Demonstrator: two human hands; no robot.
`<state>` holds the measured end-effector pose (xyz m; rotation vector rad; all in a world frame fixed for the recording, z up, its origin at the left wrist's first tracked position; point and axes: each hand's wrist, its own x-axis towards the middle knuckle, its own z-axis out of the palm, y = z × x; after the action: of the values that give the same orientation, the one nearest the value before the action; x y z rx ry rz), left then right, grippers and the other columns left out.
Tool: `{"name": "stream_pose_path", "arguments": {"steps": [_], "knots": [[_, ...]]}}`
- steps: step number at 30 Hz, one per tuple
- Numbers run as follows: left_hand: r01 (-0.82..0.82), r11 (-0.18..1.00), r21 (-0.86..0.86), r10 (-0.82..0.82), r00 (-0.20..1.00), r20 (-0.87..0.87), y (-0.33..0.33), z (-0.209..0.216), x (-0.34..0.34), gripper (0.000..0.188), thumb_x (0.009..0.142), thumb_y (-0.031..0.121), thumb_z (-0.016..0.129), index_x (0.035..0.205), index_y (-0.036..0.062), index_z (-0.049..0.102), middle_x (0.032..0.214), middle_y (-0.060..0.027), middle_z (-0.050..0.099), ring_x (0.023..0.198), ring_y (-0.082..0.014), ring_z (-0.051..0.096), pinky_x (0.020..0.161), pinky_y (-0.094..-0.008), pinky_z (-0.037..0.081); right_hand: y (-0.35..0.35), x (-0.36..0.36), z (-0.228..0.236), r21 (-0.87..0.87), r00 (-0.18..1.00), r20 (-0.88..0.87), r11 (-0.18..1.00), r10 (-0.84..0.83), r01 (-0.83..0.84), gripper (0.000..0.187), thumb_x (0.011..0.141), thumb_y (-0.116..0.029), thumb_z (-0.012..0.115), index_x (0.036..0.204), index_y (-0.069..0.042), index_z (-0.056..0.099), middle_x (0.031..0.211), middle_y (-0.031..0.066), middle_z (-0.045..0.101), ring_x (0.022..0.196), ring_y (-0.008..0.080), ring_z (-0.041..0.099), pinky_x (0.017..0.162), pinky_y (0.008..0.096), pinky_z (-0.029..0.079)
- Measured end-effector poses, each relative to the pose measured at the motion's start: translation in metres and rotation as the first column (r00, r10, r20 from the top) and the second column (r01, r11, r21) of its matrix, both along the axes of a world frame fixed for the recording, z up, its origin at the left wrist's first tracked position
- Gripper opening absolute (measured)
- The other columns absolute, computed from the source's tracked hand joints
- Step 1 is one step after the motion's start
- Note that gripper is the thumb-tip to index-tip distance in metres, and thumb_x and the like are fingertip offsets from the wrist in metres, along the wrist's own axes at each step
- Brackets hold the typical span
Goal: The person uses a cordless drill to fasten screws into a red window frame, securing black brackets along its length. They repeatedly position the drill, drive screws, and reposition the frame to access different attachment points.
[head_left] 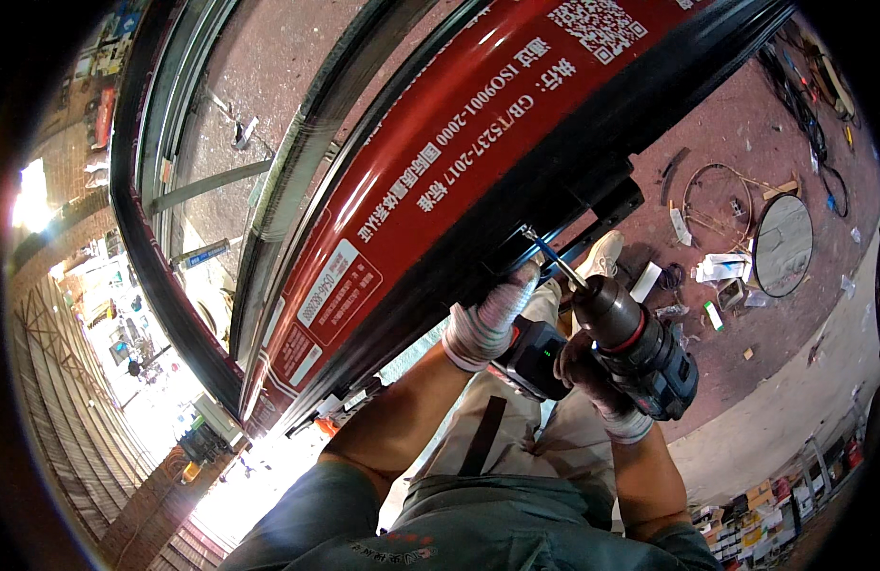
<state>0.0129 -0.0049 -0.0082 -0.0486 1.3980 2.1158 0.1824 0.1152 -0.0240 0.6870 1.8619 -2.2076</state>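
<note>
My right hand (597, 381), in a dark-palmed glove with a pale cuff, is wrapped round the grip of a black cordless drill (621, 319). Its battery (530, 357) juts left, with a small green light showing. From the chuck a long driver bit (559, 262) runs up-left, its silver end at the dark underside of a red-and-black metal frame (430, 162). Beside the bit, my left hand (487, 319), in a pale striped glove, reaches up to that edge with fingers pressed together; what they hold is hidden. A black bracket (616, 200) sticks out from the frame nearby.
More dark frame profiles (297, 181) stand behind at the left. On the reddish floor to the right lie a round mirror-like disc (782, 246), a black cable (811, 124), wire loops and scraps. Boxes (763, 514) crowd the lower right. My shoe (602, 255) shows beyond the drill.
</note>
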Motion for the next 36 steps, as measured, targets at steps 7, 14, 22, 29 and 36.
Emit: {"name": "stream_pose_path", "arguments": {"steps": [7, 14, 22, 29, 36], "knots": [[-0.047, 0.99, -0.135, 0.04, 0.998, -0.048, 0.002, -0.009, 0.003, 0.013, 0.086, 0.01, 0.064, 0.098, 0.0051, 0.066, 0.09, 0.0008, 0.063, 0.084, -0.0111, 0.059, 0.076, -0.0282, 0.049, 0.006, 0.005, 0.0, 0.098, 0.985, 0.115, 0.986, 0.127, -0.138, 0.037, 0.073, -0.026, 0.077, 0.106, -0.018, 0.062, 0.101, 0.0047, 0.063, 0.091, 0.0224, 0.062, 0.077, 0.0372, 0.049], [-0.007, 0.999, -0.039, 0.01, 0.996, 0.086, -0.001, -0.008, 0.004, 0.018, 0.087, 0.005, 0.061, 0.105, 0.0051, 0.065, 0.099, -0.0018, 0.064, 0.09, -0.0114, 0.06, 0.078, -0.0269, 0.05, -0.001, 0.002, 0.011, 0.327, 0.974, 0.154, 0.922, 0.166, -0.209, 0.018, 0.078, -0.013, 0.07, 0.09, -0.009, 0.058, 0.076, 0.0033, 0.059, 0.069, 0.0141, 0.056, 0.064, 0.0277, 0.045], [0.037, 0.984, 0.176, -0.055, 0.993, 0.102, 0.008, 0.003, -0.002, 0.034, 0.09, 0.011, 0.057, 0.122, 0.0003, 0.056, 0.121, -0.0136, 0.059, 0.111, -0.0233, 0.057, 0.099, -0.037, 0.045, 0.031, -0.006, 0.067, 0.912, 0.983, 0.064, 0.389, 0.169, -0.127, 0.045, 0.073, -0.036, 0.074, 0.108, -0.012, 0.06, 0.097, 0.0104, 0.063, 0.085, 0.0295, 0.062, 0.075, 0.0418, 0.05], [0.038, 0.984, 0.174, -0.049, 0.997, 0.062, 0.012, 0.009, -0.007, 0.034, 0.089, 0.015, 0.061, 0.12, 0.0014, 0.056, 0.12, -0.015, 0.059, 0.111, -0.0237, 0.058, 0.096, -0.0376, 0.047, 0.036, -0.029, 0.08, 0.84, 0.992, -0.003, 0.538, 0.126, -0.066, 0.043, 0.077, -0.038, 0.07, 0.105, -0.006, 0.061, 0.093, 0.0096, 0.065, 0.079, 0.0251, 0.064, 0.069, 0.035, 0.052], [0.064, 0.984, 0.168, -0.059, 0.998, -0.036, 0.0, -0.008, -0.002, 0.033, 0.089, 0.018, 0.063, 0.117, 0.0014, 0.058, 0.118, -0.014, 0.06, 0.109, -0.0233, 0.059, 0.094, -0.0371, 0.048, 0.009, -0.016, 0.017, -0.792, 0.965, 0.251, 0.556, -0.08, 0.253, 0.034, 0.077, -0.025, 0.072, 0.103, -0.007, 0.058, 0.092, 0.009, 0.06, 0.084, 0.0214, 0.059, 0.073, 0.0318, 0.049]]}}
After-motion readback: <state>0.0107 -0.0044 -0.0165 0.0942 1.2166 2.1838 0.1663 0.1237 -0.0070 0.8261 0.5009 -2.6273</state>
